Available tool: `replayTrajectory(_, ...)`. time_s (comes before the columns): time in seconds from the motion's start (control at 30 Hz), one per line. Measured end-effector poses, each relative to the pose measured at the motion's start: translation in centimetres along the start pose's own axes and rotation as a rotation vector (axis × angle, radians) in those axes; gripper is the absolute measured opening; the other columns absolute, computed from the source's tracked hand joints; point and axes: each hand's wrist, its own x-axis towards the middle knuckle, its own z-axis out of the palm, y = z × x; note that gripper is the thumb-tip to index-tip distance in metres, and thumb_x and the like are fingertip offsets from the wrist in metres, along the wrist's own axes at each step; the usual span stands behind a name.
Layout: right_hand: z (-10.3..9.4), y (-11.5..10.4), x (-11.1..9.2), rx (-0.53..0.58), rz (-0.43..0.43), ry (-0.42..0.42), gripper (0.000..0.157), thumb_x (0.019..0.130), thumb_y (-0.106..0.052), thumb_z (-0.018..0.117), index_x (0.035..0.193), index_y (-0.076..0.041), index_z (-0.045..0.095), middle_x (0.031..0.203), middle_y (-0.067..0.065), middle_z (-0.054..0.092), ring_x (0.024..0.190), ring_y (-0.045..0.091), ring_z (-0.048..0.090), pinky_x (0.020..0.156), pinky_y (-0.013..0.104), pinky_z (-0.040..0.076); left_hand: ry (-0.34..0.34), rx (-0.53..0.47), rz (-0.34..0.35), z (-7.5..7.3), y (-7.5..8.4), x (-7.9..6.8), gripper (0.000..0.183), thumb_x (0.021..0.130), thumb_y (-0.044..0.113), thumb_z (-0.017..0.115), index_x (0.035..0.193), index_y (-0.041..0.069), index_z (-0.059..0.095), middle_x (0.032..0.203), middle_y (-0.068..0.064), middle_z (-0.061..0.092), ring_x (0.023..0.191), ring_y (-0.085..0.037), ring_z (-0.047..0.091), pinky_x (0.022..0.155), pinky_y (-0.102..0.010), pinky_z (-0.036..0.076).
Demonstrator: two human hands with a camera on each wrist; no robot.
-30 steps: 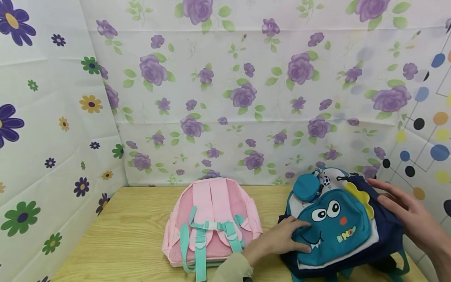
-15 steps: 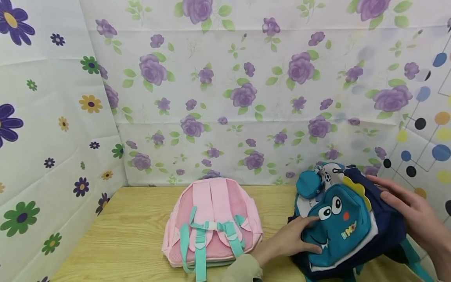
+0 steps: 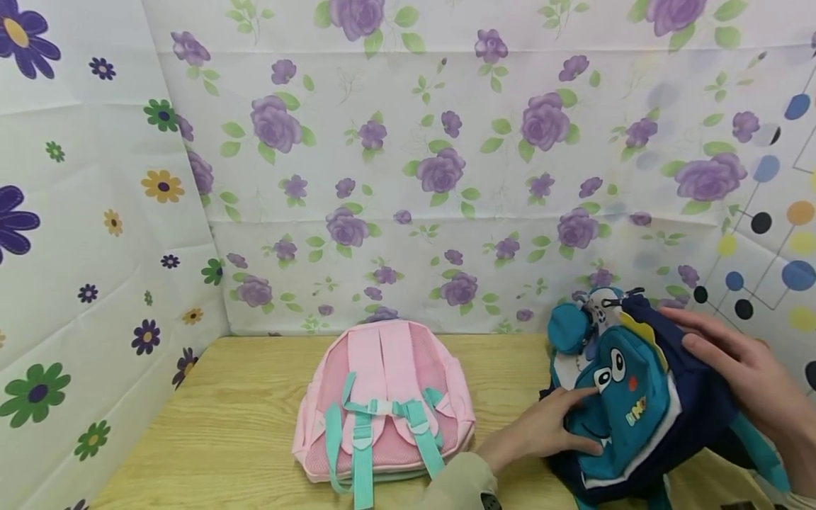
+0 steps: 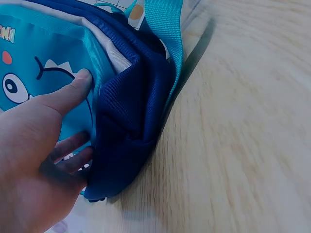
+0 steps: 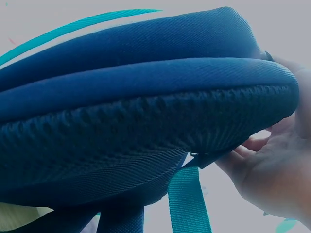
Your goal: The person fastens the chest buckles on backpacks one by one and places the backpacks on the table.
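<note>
A navy and teal dinosaur backpack (image 3: pixel 691 418) tilts at the right end of the table, its cartoon-eyed front pocket (image 3: pixel 627 432) turned toward the left. On its left side, my left hand (image 3: pixel 542 426) grips the front, thumb laid on the pocket in the left wrist view. My right hand (image 3: pixel 749 375) holds the navy right side near the top; the right wrist view shows fingers bent behind the padded back (image 5: pixel 146 111). A round teal pouch (image 3: pixel 569 329) hangs at the upper front. Teal straps (image 5: pixel 189 199) dangle beneath.
A pink backpack (image 3: pixel 395 354) with mint straps lies strap side up mid-table, just left of my left forearm. Flowered cloth (image 3: pixel 408 177) covers the wall behind the wooden table (image 3: pixel 210 425). A dotted cloth (image 3: pixel 778 283) hangs at the right.
The dinosaur backpack has shifted right and turned, showing more of its navy right side. My left hand has followed it rightward. The pink backpack stays put.
</note>
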Motion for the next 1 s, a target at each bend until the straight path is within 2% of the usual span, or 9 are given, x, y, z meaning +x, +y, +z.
replayTrajectory(0.07, -0.2, 0.1, 0.0, -0.022, -0.005, -0.012, 0.048, 0.109, -0.026, 0.04, 0.156, -0.026, 0.032, 0.153, -0.016, 0.032, 0.118, -0.016, 0.032, 0.082, 0.0, 0.034, -0.004, 0.002, 0.003, 0.1, 0.1, 0.3, 0.079, 0.087, 0.046, 0.074, 0.153, 0.043, 0.029, 0.138, 0.012, 0.048, 0.122, 0.004, 0.05, 0.098, -0.018, 0.046)
replayTrajectory(0.1, -0.3, 0.1, 0.0, -0.022, -0.011, -0.021, 0.049, 0.109, -0.026, 0.04, 0.157, -0.027, 0.031, 0.153, -0.015, 0.031, 0.118, -0.017, 0.031, 0.093, 0.006, 0.037, -0.006, 0.0, 0.002, 0.2, 0.2, 0.5, 0.079, 0.088, 0.046, 0.074, 0.153, 0.044, 0.029, 0.137, 0.013, 0.049, 0.121, 0.004, 0.05, 0.098, -0.018, 0.046)
replayTrajectory(0.13, -0.5, 0.1, 0.1, -0.029, -0.013, -0.034, 0.049, 0.109, -0.026, 0.04, 0.157, -0.028, 0.029, 0.154, -0.015, 0.03, 0.118, -0.017, 0.03, 0.102, 0.016, 0.039, -0.008, -0.004, 0.002, 0.2, 0.2, 0.6, 0.079, 0.088, 0.046, 0.074, 0.153, 0.044, 0.029, 0.136, 0.013, 0.049, 0.121, 0.004, 0.05, 0.098, -0.018, 0.045)
replayTrajectory(0.2, -0.7, 0.0, 0.2, -0.058, -0.016, -0.054, 0.051, 0.108, -0.026, 0.041, 0.158, -0.029, 0.027, 0.155, -0.013, 0.029, 0.119, -0.011, 0.032, 0.105, 0.034, 0.042, -0.012, -0.017, -0.008, 0.3, 0.4, 0.8, 0.078, 0.088, 0.045, 0.074, 0.152, 0.044, 0.029, 0.135, 0.013, 0.049, 0.119, 0.004, 0.051, 0.098, -0.019, 0.046)
replayTrajectory(0.3, -0.9, -0.5, 0.6, -0.056, 0.02, -0.094, 0.055, 0.108, -0.028, 0.044, 0.159, -0.031, 0.023, 0.163, -0.002, 0.017, 0.138, 0.014, 0.03, 0.095, 0.067, 0.035, -0.017, -0.045, -0.014, 0.4, 0.8, 1.4, 0.078, 0.088, 0.044, 0.074, 0.152, 0.043, 0.03, 0.134, 0.012, 0.05, 0.118, 0.003, 0.051, 0.097, -0.019, 0.046)
replayTrajectory(0.43, -0.9, -1.4, 1.0, -0.08, 0.067, -0.12, 0.06, 0.106, -0.033, 0.046, 0.16, -0.03, 0.019, 0.164, 0.02, 0.007, 0.131, 0.052, 0.028, 0.09, 0.076, 0.034, -0.019, -0.087, 0.01, 0.8, 1.3, 2.3, 0.078, 0.088, 0.041, 0.074, 0.152, 0.042, 0.03, 0.137, 0.014, 0.048, 0.12, 0.004, 0.049, 0.098, -0.019, 0.045)
replayTrajectory(0.53, -0.9, -1.9, 1.3, -0.107, 0.065, -0.115, 0.061, 0.105, -0.035, 0.048, 0.159, -0.029, 0.02, 0.161, 0.026, 0.012, 0.13, 0.053, 0.03, 0.09, 0.078, 0.033, -0.016, -0.121, 0.034, 1.3, 1.5, 2.9, 0.078, 0.088, 0.039, 0.075, 0.152, 0.042, 0.03, 0.142, 0.015, 0.045, 0.123, 0.004, 0.046, 0.1, -0.019, 0.044)
replayTrajectory(0.73, -0.9, -2.7, 1.7, -0.075, 0.047, -0.11, 0.06, 0.104, -0.033, 0.05, 0.158, -0.03, 0.025, 0.163, 0.022, 0.012, 0.137, 0.056, 0.02, 0.095, 0.081, 0.022, -0.009, -0.166, 0.058, 1.6, 1.7, 3.6, 0.077, 0.089, 0.035, 0.075, 0.153, 0.039, 0.031, 0.146, 0.014, 0.043, 0.124, 0.002, 0.047, 0.099, -0.02, 0.045)
replayTrajectory(1.0, -0.4, -3.5, 2.0, -0.085, 0.035, -0.075, 0.056, 0.104, -0.034, 0.052, 0.156, -0.031, 0.031, 0.163, 0.014, 0.019, 0.139, 0.049, 0.025, 0.096, 0.077, 0.027, -0.019, -0.225, 0.109, 1.8, 1.8, 3.7, 0.077, 0.092, 0.03, 0.071, 0.156, 0.033, 0.027, 0.152, 0.01, 0.04, 0.13, -0.001, 0.046, 0.103, -0.019, 0.042)
